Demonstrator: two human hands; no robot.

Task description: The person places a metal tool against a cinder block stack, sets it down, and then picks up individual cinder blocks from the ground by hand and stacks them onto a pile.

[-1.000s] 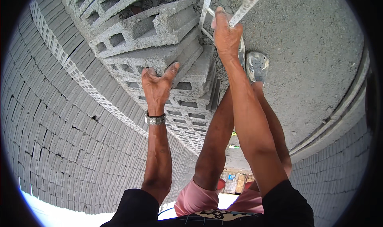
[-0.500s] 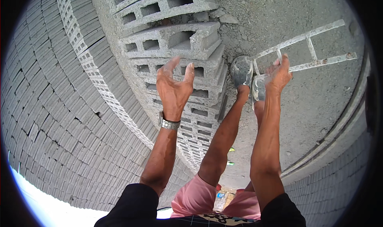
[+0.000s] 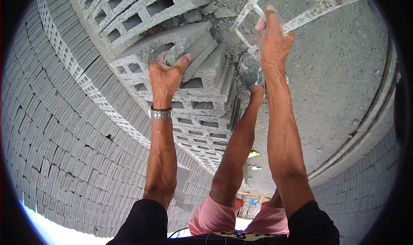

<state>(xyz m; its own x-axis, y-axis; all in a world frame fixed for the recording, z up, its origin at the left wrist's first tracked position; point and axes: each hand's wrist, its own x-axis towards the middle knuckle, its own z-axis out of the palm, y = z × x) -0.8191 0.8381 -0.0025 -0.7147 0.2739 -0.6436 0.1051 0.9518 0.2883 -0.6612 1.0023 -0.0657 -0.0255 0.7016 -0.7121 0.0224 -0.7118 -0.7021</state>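
Note:
My left hand, with a metal-banded watch on its wrist, is closed on the top grey hollow concrete block of a stack. Its thumb and fingers pinch a wall of the block beside one of the holes. That block sits tilted on the blocks under it. Off to the right, my right hand is wrapped round a bar of a whitish, cement-crusted metal frame shaped like a short ladder. The frame is raised toward me, and its far end runs past the top of the view.
More hollow blocks are stacked beyond my left hand, with broken pieces beside them. Long rows of blocks fill the left. My dusty shoe stands on gritty ground beside the stack. A low curved ledge runs along the right.
My left hand has come down onto the top block and closed on it; the block now tilts. My right hand has lifted the metal frame, which now looks larger and nearer.

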